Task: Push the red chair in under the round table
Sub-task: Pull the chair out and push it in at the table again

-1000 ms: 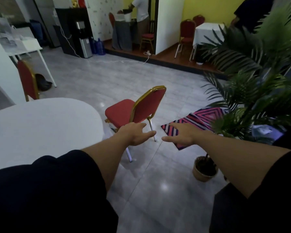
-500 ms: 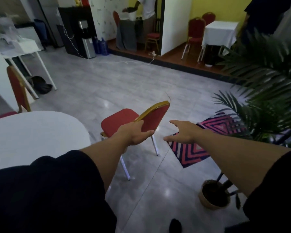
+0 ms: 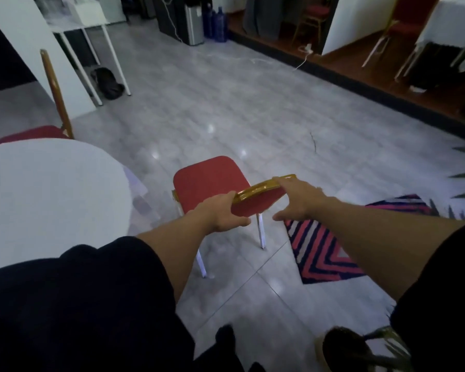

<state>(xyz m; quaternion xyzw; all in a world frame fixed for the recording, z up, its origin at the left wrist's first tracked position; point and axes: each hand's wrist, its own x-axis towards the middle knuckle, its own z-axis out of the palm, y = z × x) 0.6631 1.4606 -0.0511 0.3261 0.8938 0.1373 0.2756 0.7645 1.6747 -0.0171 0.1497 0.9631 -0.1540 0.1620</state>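
Two hands on the chair's gold top rail.

Left hand [image 3: 220, 212] is clenched around the rail's left end, thumb underneath; right hand [image 3: 298, 198] lies over the right end, fingers curled on the rail, thumb spread free below. Red chair [image 3: 208, 181] stands on the grey floor [image 3: 226, 108], just right of the round white counter [image 3: 51, 189], seat not under it. Striped rug [image 3: 325, 253] lies right of the chair.

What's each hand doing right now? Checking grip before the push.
Left hand: closed on the red chair backrest's top rail.
Right hand: resting on the same rail, grip unclear.
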